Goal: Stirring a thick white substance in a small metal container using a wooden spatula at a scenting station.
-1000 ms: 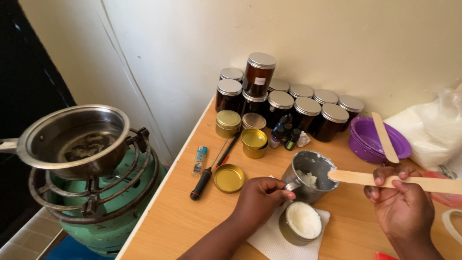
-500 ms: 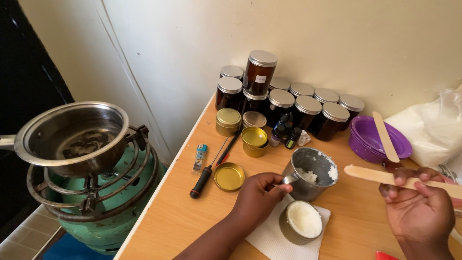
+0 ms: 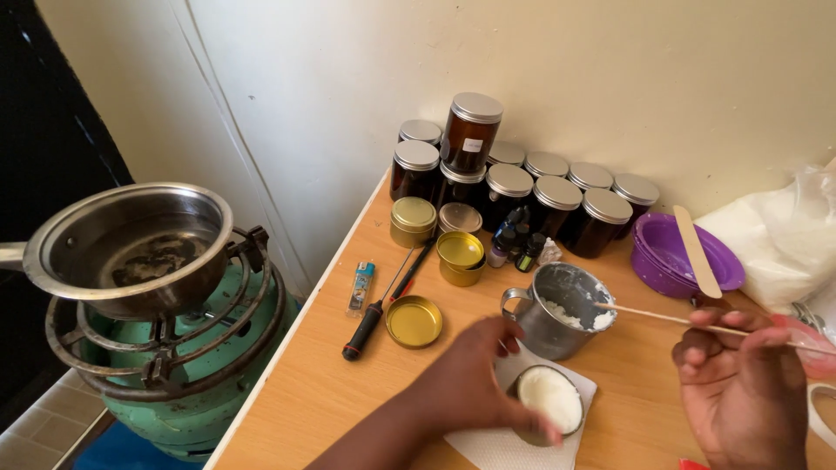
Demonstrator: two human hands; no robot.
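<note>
On the wooden table (image 3: pixel 331 383), right of centre: the working group is found here.

Left hand (image 3: pixel 475 383): laid curled round the near-left side of the small round tin (image 3: pixel 549 402), fingers closed against its wall; the tin is steadied on a white paper napkin (image 3: pixel 488 448).

Small round tin: filled near the rim with a pale, set-looking white mass; placed just in front of the metal cup (image 3: pixel 557 312), almost touching it.

Right hand (image 3: pixel 744 392): fingers pinched together on the near end of the flat wooden stick (image 3: pixel 662 318); palm turned inward.

Flat wooden stick, long axis: run leftward and slightly away from the right hand, its far tip resting at the cup's right rim over white residue.

Key relation: the tin lies left of and a little nearer than the right hand, below the stick's line; the stick tip is set over the cup, not the tin.

Nearer hand: the left, already in contact with the tin; the right is kept well apart from it.

Surroundings: open gold tin (image 3: pixel 460 258), loose gold lid (image 3: pixel 414 322), screwdriver (image 3: pixel 374 313), lighter (image 3: pixel 360 284), dark lidded jars (image 3: pixel 522 187), purple bowl (image 3: pixel 675 261), steel pan (image 3: pixel 131 248) on a green gas burner (image 3: pixel 174 383).
</note>
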